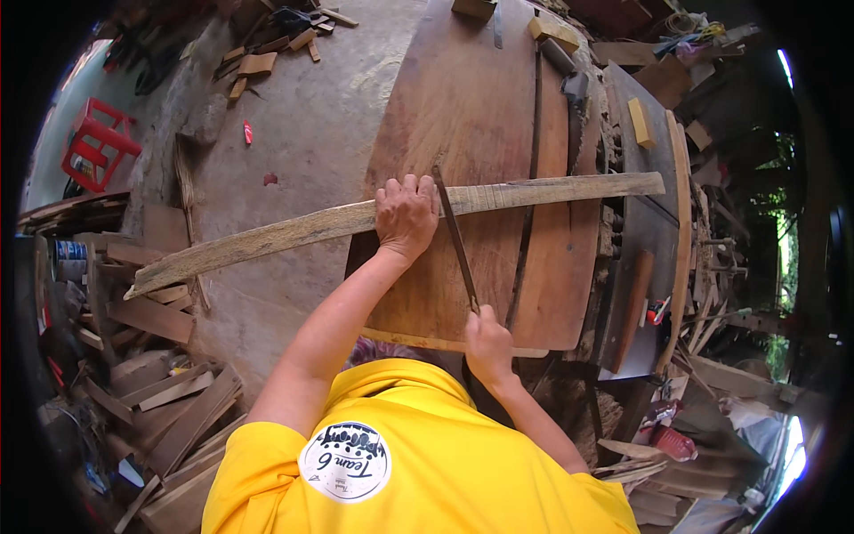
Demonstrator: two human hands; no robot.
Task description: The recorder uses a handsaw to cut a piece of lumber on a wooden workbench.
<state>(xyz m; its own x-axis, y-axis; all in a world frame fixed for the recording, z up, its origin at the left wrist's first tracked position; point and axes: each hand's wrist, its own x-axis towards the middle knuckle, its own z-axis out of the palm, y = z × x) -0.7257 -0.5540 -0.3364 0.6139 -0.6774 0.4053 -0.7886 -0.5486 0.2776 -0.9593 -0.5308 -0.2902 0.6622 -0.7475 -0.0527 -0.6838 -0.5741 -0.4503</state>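
Note:
A long, rough wooden plank (pixel 294 230) lies crosswise over a brown wooden workbench top (pixel 485 98), its left end reaching out past the bench edge. My left hand (pixel 406 215) is closed over the plank near its middle, pressing on it from above. Just right of those fingers, a narrow dark saw (pixel 457 240), seen nearly edge-on, crosses the plank. Its near end is in my right hand (pixel 489 343), closed around the handle, which the fingers mostly hide. How deep the blade sits in the wood I cannot tell.
Toward the bench's far right are a yellowish wood block (pixel 640 123) and a dark hand tool (pixel 576 87). Scrap boards (pixel 178 400) pile up at lower left. A red plastic stool (pixel 98 145) stands at far left, and wood offcuts (pixel 258 65) lie on the concrete floor.

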